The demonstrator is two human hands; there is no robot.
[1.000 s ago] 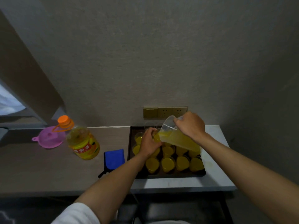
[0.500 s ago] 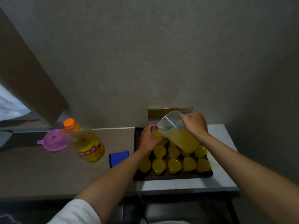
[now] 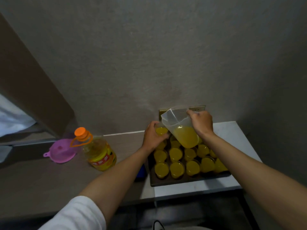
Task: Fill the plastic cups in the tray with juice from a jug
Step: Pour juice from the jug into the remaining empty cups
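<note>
Over tray (image 3: 189,180) | juice-filled cups (image 3: 177,167) | right hand (image 3: 201,122) tilts half-full jug (image 3: 181,128)

Bare counter between oil bottle (image 3: 99,153) and tray (image 3: 182,180), cups (image 3: 176,167) packing tray, wall close behind.

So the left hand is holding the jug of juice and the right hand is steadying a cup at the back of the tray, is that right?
Not quite: the hands are swapped. In the head view the right hand grips the tilted jug, and the left hand holds the cup of juice at the back of the tray. The rest stands.
</note>
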